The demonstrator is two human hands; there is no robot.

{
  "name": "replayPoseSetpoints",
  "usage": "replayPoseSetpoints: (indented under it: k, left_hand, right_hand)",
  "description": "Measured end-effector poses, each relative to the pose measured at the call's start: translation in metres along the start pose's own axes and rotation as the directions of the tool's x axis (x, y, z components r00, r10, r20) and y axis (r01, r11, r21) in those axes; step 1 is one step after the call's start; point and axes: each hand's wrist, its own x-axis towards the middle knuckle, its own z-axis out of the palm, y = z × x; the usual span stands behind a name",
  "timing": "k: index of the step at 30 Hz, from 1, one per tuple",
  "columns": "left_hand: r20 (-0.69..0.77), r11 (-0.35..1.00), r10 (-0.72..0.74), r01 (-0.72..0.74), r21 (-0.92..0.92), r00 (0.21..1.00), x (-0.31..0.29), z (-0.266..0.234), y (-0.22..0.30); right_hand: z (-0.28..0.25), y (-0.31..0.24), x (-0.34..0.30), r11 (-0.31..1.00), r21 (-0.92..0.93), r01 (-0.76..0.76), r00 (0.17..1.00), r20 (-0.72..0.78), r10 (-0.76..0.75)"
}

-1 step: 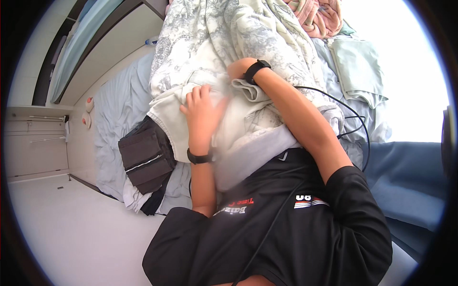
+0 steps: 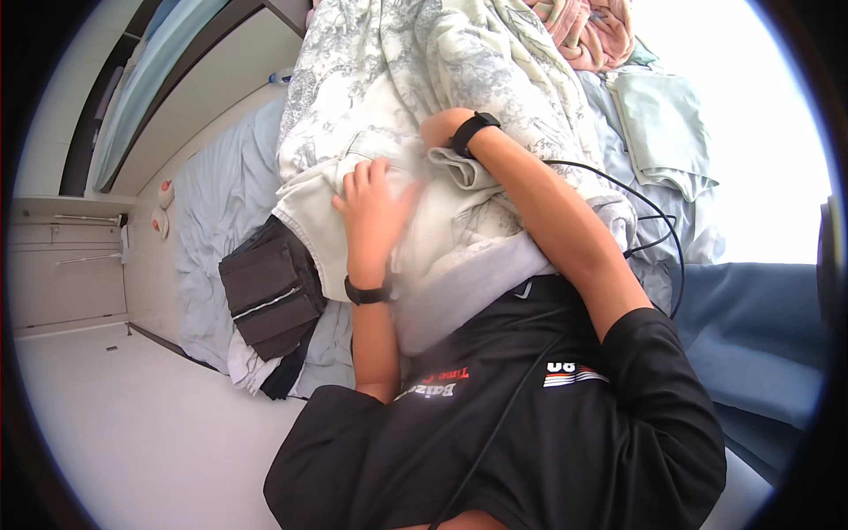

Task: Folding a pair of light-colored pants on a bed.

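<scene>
An off-white garment with stitched edges (image 2: pixel 309 208), perhaps a pair of trousers, lies spread over a grey-and-white patterned quilt across my lap. My left hand (image 2: pixel 374 210) rests flat on it, fingers apart, its thumb side blurred by motion. My right hand (image 2: pixel 444 128) is bent inward at the wrist at the garment's far right part, and its fingers are hidden from view. Under my right wrist a fold of the garment (image 2: pixel 465 170) stands up in a loose roll. Black bands circle both wrists.
Folded dark trousers (image 2: pixel 272 287) lie on the light blue sheet (image 2: pixel 221 194) to the left, above white and black cloth. A folded pale green cloth (image 2: pixel 662 128) and a pink bundle (image 2: pixel 587 31) lie at the far right. A black cable (image 2: pixel 658 199) loops beside my right arm.
</scene>
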Motion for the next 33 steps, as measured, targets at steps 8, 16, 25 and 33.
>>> replayPoseSetpoints:
  k: [8,16,25,33]
  left_hand:
    - [-0.019,0.999,-0.024,0.023,-0.048,1.000,0.001,0.002,-0.007]
    - [-0.030,0.997,-0.023,0.021,-0.070,0.999,0.000,0.001,-0.009]
    - [-0.039,0.996,-0.013,0.009,-0.091,0.999,0.003,0.002,-0.009]
    - [-0.071,0.919,-0.058,0.026,-0.394,0.996,0.008,-0.004,-0.037]
  right_hand:
    - [-0.006,-0.003,-0.002,1.000,0.003,-0.018,0.998,0.060,0.018]
    - [-0.007,-0.006,-0.005,1.000,0.003,-0.009,0.998,0.058,0.009]
    - [-0.005,-0.002,-0.003,0.999,0.026,-0.022,0.999,0.048,0.021]
    - [-0.011,-0.015,-0.008,1.000,0.017,-0.006,1.000,0.021,0.005]
